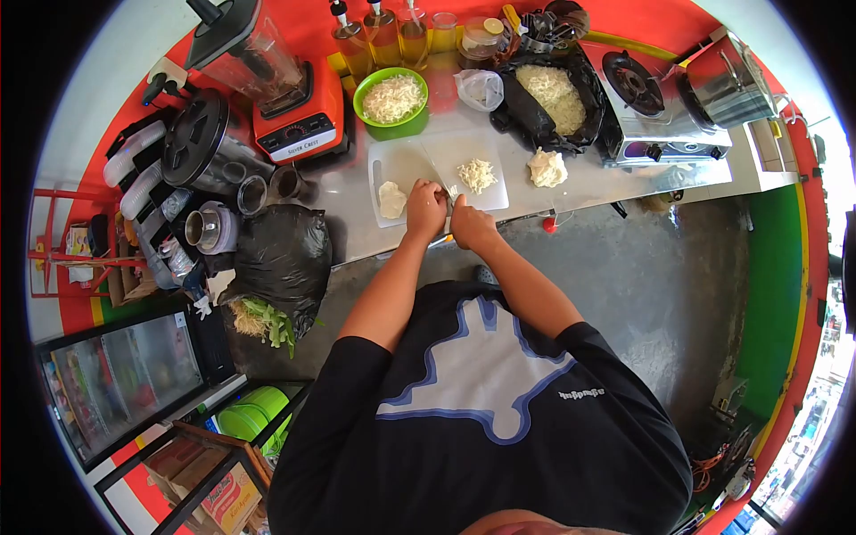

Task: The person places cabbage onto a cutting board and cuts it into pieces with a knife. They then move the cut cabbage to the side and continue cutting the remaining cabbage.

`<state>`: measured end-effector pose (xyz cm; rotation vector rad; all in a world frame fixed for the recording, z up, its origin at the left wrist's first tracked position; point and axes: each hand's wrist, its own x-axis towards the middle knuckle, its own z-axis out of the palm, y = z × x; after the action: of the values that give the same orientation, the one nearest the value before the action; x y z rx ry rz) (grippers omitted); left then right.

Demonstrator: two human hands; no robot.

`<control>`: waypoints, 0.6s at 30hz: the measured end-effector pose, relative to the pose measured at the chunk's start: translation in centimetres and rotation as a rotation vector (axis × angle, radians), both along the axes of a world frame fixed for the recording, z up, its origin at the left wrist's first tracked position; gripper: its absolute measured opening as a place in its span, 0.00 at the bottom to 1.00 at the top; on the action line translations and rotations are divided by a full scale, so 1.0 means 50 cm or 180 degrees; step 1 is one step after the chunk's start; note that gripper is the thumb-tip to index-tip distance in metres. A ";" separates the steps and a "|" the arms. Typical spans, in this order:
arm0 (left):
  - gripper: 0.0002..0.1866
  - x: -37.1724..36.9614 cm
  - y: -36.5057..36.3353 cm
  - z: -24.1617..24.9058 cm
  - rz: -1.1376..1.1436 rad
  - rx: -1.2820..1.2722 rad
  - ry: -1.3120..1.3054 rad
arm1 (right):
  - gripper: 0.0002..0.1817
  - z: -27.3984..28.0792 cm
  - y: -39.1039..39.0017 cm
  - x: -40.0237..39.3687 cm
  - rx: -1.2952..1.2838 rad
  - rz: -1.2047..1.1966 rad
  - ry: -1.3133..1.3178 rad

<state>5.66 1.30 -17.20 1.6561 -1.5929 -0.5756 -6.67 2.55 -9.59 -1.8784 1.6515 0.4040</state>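
Note:
A white cutting board (490, 147) lies near the counter's front edge. On it, my right hand (471, 223) is wrapped round the handle of a knife (439, 169), whose thin blade points away and to the left. My left hand (426, 209) is closed beside the blade, fingers curled down on the board; what they press on is hidden. A pale flat piece (390, 200), looking like cabbage, lies left of my left hand. A small heap of pale shreds (477, 176) sits right of the blade. Off the board, a larger pale chunk (547, 168) rests on the counter.
Behind the board stand a green bowl of shreds (393, 98), an orange-red blender (299, 129) and several bottles (383, 37). A black bag of shreds (551, 98) and a gas stove (669, 120) are to the right. A full black bag (281, 259) hangs at the left.

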 end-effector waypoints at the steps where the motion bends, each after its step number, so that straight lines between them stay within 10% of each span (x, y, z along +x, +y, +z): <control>1: 0.03 0.000 0.001 0.003 -0.0019 0.0084 0.0079 | 0.20 -0.002 -0.007 0.000 -0.0084 -0.0020 -0.0091; 18: 0.01 0.005 0.005 -0.007 -0.0075 -0.0177 0.0068 | 0.23 0.008 -0.005 0.010 0.0024 -0.0059 -0.0114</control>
<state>5.90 1.53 -17.53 1.5872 -1.6009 -0.5545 -6.19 2.30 -9.21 -1.8531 1.6404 0.3663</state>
